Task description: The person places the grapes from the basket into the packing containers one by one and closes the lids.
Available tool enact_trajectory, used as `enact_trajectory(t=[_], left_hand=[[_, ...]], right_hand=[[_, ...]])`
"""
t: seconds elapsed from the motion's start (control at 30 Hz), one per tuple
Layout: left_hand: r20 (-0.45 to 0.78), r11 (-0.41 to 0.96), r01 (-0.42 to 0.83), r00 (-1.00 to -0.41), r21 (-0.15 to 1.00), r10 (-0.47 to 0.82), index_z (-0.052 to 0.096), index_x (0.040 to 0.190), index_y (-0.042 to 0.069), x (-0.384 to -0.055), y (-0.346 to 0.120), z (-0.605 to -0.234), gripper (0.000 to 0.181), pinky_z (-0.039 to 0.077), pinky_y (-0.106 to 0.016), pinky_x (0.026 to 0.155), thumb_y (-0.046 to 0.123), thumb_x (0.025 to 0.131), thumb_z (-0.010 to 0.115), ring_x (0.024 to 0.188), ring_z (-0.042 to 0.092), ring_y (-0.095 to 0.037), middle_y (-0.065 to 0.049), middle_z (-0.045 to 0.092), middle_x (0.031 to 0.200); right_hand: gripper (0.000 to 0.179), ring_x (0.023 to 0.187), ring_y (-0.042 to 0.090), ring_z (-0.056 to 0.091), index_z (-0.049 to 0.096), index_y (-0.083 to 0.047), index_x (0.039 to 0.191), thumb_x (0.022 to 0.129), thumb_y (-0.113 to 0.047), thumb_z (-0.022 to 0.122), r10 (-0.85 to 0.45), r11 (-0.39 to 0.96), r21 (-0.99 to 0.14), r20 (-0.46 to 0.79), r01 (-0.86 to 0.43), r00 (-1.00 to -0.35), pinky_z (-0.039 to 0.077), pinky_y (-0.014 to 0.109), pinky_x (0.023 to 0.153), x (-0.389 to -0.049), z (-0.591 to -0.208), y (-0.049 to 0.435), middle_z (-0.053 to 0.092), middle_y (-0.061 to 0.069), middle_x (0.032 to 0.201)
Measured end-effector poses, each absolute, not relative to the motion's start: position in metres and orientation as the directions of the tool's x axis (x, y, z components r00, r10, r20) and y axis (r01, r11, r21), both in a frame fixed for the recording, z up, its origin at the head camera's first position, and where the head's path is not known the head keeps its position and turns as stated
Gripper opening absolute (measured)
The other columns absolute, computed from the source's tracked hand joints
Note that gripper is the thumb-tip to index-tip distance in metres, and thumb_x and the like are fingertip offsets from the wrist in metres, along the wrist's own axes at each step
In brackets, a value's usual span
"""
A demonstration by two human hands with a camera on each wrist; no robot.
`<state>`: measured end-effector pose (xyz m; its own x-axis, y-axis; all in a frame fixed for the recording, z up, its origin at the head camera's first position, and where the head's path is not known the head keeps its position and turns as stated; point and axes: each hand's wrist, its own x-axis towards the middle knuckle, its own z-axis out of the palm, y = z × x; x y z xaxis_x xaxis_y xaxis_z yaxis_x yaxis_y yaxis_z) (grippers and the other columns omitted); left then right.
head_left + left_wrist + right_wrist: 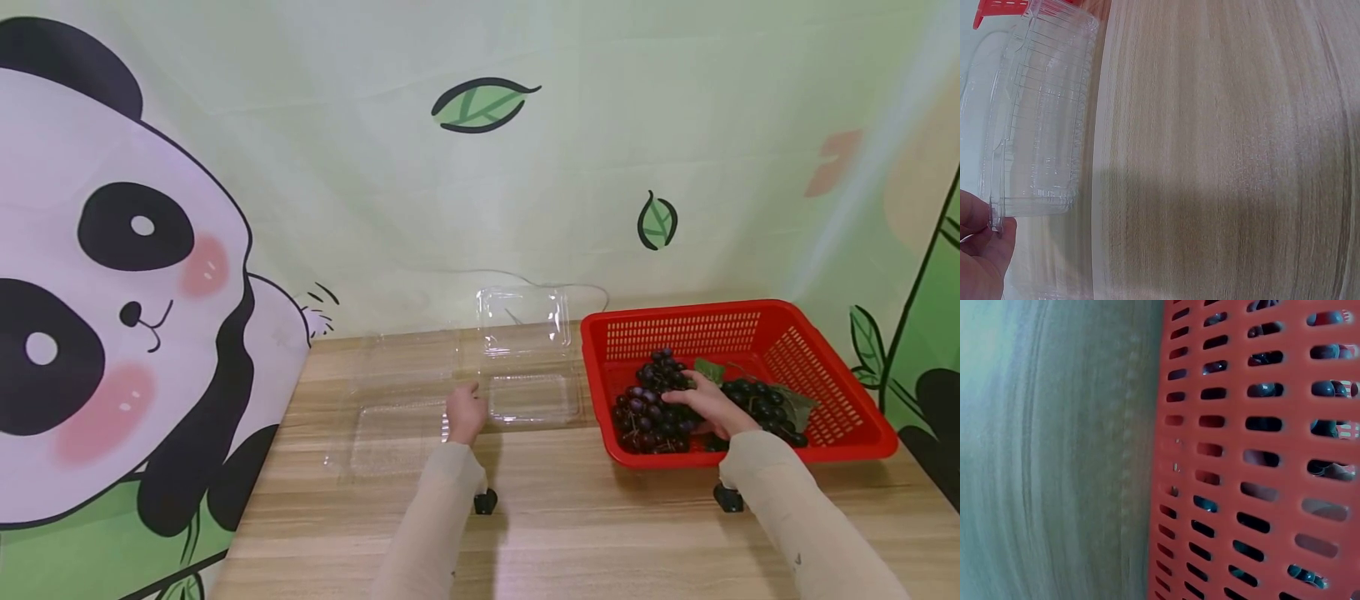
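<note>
1. The left hand (467,412) pinched the rim of the right-hand clear container (532,398) at a corner, presumably because such light plastic could slide easily.
2. The right hand (712,407) was down in the red basket (840,452), among the dark grapes (648,417); whether its fingers gripped any, I could not tell (the right wrist view showed mostly basket wall).
3. The grapes lay in bunches toward the basket's near side, which likely kept the reach short.
4. Another clear container (397,437) lay farther left on the table (600,533), apparently leaving the basket within the right arm's reach.
</note>
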<state>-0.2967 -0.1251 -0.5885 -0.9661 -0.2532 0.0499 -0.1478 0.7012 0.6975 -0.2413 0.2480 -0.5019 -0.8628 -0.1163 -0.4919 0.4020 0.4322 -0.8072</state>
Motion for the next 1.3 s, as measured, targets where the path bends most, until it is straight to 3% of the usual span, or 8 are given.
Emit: enact_trajectory(t=[0.1, 0.13, 0.2, 0.33, 0.37, 0.67, 1.07, 1.3], left_hand=[[0.17, 0.749, -0.063, -0.958, 0.659, -0.23, 0.064, 0.108, 0.011, -0.331, -0.14, -0.653, 0.044, 0.048, -0.033, 0.066, 0.005, 0.066, 0.052, 0.093, 0.06, -0.029, -0.008, 0.065, 0.106], [0.159, 0.746, -0.076, -0.958, 0.661, -0.239, 0.065, 0.107, 0.012, -0.337, -0.14, -0.662, 0.044, 0.049, -0.034, 0.066, 0.005, 0.065, 0.053, 0.093, 0.06, -0.031, -0.008, 0.065, 0.105], [0.091, 0.714, -0.108, -0.968, 0.692, -0.234, 0.063, 0.11, 0.01, -0.319, -0.134, -0.629, 0.043, 0.049, -0.036, 0.071, 0.002, 0.069, 0.053, 0.097, 0.058, -0.031, -0.009, 0.063, 0.11], [-0.032, 0.668, -0.194, -0.969, 0.719, -0.247, 0.058, 0.112, -0.003, -0.26, -0.111, -0.523, 0.041, 0.049, -0.038, 0.077, -0.005, 0.072, 0.05, 0.103, 0.055, -0.034, -0.018, 0.059, 0.115], [-0.033, 0.664, -0.193, -0.969, 0.722, -0.246, 0.057, 0.112, -0.004, -0.253, -0.109, -0.513, 0.041, 0.049, -0.038, 0.078, -0.005, 0.072, 0.05, 0.102, 0.055, -0.034, -0.018, 0.058, 0.115], [-0.027, 0.66, -0.189, -0.969, 0.727, -0.247, 0.058, 0.113, -0.003, -0.257, -0.111, -0.522, 0.041, 0.049, -0.038, 0.079, -0.005, 0.072, 0.05, 0.098, 0.057, -0.032, -0.017, 0.058, 0.115], [-0.006, 0.668, -0.176, -0.968, 0.723, -0.249, 0.059, 0.111, -0.003, -0.257, -0.111, -0.522, 0.041, 0.049, -0.038, 0.077, -0.004, 0.071, 0.051, 0.092, 0.059, -0.029, -0.018, 0.06, 0.113], [-0.031, 0.645, -0.191, -0.968, 0.74, -0.251, 0.057, 0.114, -0.003, -0.257, -0.111, -0.521, 0.042, 0.049, -0.034, 0.069, -0.005, 0.072, 0.05, 0.085, 0.059, -0.028, -0.018, 0.058, 0.116]], right_hand=[[0.09, 0.125, 0.051, 0.01, -0.01, -0.003, 0.14, 0.084, -0.035, 0.053, -0.117, 0.437, -0.803, -0.497, 0.404, -0.86, 0.041, 0.056, 0.083, -0.242, -0.503, 0.248, -0.007, 0.032, 0.142], [0.091, 0.125, 0.052, 0.01, -0.01, -0.003, 0.14, 0.083, -0.035, 0.054, -0.118, 0.439, -0.802, -0.498, 0.405, -0.859, 0.042, 0.055, 0.083, -0.242, -0.503, 0.248, -0.007, 0.032, 0.142], [0.093, 0.125, 0.052, 0.01, -0.011, -0.002, 0.14, 0.083, -0.035, 0.055, -0.119, 0.443, -0.801, -0.499, 0.404, -0.858, 0.043, 0.054, 0.082, -0.242, -0.504, 0.248, -0.007, 0.032, 0.141], [0.097, 0.125, 0.052, 0.011, -0.014, -0.003, 0.139, 0.081, -0.035, 0.057, -0.128, 0.449, -0.799, -0.5, 0.4, -0.857, 0.045, 0.052, 0.08, -0.242, -0.508, 0.249, -0.007, 0.033, 0.141], [0.097, 0.125, 0.051, 0.012, -0.014, -0.003, 0.139, 0.081, -0.035, 0.058, -0.13, 0.452, -0.799, -0.499, 0.397, -0.857, 0.045, 0.052, 0.08, -0.242, -0.509, 0.249, -0.007, 0.033, 0.141], [0.102, 0.126, 0.051, 0.01, -0.017, -0.004, 0.138, 0.08, -0.037, 0.059, -0.155, 0.45, -0.808, -0.491, 0.381, -0.857, 0.043, 0.053, 0.083, -0.241, -0.508, 0.249, -0.014, 0.031, 0.141], [0.1, 0.127, 0.05, 0.007, -0.015, 0.001, 0.138, 0.08, -0.03, 0.06, -0.144, 0.475, -0.803, -0.475, 0.361, -0.868, 0.025, 0.06, 0.096, -0.242, -0.507, 0.247, -0.011, 0.032, 0.141], [0.101, 0.128, 0.049, 0.002, -0.018, 0.003, 0.136, 0.08, -0.028, 0.061, -0.163, 0.471, -0.812, -0.466, 0.346, -0.87, 0.023, 0.06, 0.097, -0.244, -0.51, 0.247, -0.013, 0.031, 0.141]])
